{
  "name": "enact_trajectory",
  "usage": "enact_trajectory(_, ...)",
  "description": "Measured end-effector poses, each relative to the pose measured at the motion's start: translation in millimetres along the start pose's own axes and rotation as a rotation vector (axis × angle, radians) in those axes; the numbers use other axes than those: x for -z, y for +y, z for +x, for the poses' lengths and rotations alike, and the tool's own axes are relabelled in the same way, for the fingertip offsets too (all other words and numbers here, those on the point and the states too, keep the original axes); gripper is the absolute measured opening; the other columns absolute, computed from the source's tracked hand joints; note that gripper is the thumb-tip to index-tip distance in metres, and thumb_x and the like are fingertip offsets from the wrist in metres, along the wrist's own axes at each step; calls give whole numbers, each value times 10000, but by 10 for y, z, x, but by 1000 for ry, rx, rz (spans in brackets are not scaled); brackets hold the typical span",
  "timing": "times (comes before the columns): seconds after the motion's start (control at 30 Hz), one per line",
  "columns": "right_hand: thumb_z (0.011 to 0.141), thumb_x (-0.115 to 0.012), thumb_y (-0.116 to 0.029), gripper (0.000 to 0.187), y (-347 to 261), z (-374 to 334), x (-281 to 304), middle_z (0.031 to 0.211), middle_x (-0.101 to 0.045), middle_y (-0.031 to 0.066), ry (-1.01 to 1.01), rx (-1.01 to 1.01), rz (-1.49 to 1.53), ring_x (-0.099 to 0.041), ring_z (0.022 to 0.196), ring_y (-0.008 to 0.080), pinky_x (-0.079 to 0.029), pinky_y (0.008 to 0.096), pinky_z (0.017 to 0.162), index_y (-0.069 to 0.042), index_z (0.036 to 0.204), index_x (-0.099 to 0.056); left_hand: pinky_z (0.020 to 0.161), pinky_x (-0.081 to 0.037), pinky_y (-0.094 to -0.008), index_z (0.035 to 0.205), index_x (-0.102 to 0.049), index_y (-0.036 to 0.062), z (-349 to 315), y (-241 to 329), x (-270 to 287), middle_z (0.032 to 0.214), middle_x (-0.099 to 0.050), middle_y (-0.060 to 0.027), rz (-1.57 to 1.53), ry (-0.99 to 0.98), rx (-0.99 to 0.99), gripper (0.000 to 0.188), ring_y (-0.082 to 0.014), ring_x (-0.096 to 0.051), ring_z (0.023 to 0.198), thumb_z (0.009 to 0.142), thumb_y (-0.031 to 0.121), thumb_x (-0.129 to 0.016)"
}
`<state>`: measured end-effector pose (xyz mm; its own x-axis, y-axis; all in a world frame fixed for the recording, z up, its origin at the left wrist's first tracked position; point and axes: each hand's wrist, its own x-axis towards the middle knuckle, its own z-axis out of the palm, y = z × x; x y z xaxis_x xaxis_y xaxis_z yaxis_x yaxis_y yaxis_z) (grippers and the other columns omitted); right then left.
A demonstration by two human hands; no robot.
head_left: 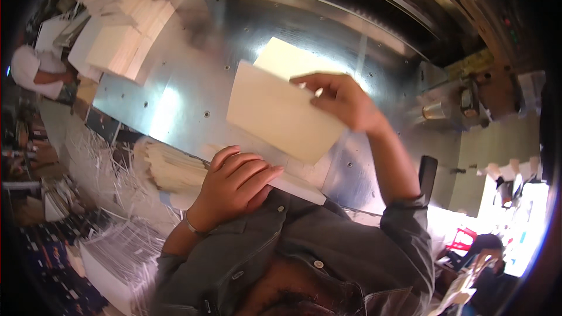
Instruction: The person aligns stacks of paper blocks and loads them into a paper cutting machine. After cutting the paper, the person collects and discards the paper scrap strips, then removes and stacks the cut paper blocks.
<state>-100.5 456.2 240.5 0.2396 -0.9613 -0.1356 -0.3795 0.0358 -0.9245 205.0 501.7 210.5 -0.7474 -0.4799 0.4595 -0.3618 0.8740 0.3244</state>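
Note:
A cream rectangular sheet or thin stack of paper (281,111) is tilted above the metal table (190,90). My right hand (345,102) is at its far edge, fingers curled over the edge and thumb on the near face. Behind it, a second pale yellow paper piece (280,52) lies on the metal. Close to my body, my left hand (237,184) lies with fingers stretched out on the edge of a white paper stack (298,187). The lower part of that stack is hidden by my hand and shirt.
Stacked paper blocks (120,47) stand at the far left, with a person (44,73) beyond them. A dark machine bar (363,9) spans the back. Paper strips (111,169) litter the floor at left. Another person (483,257) is at lower right.

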Motion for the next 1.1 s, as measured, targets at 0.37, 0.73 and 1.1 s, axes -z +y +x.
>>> enact_trajectory(0.37,887,-806,-316,584,1309,387,630,1312,-674,153,707,126,-217,-629,1182,243,-509,390,1009,-66,1390,-644,890,-515,-426,1140,-723,100,403,-139,380,1024,-754,-60,-138,-333,-8,346,-274,-703,962,803,22,-729)
enact_trajectory(0.73,927,-778,-177,371,2059,96,626,1182,-691,73,1138,210,272,-642,986,135,-540,299,882,-18,1249,-686,982,-529,-415,1027,-767,85,1261,-347,341,1087,-773,-42,174,290,-435,223,-267,-717,1091,819,5,-761)
enact_trajectory(1.1,973,-732,-292,713,1751,-63,121,1509,-512,259,1148,217,574,-522,1388,349,-418,400,1141,-53,1564,-411,1265,-227,-449,1610,-354,63,1018,-1545,-905,1708,-238,-197,-582,75,513,734,-318,-252,1576,1001,283,-697)
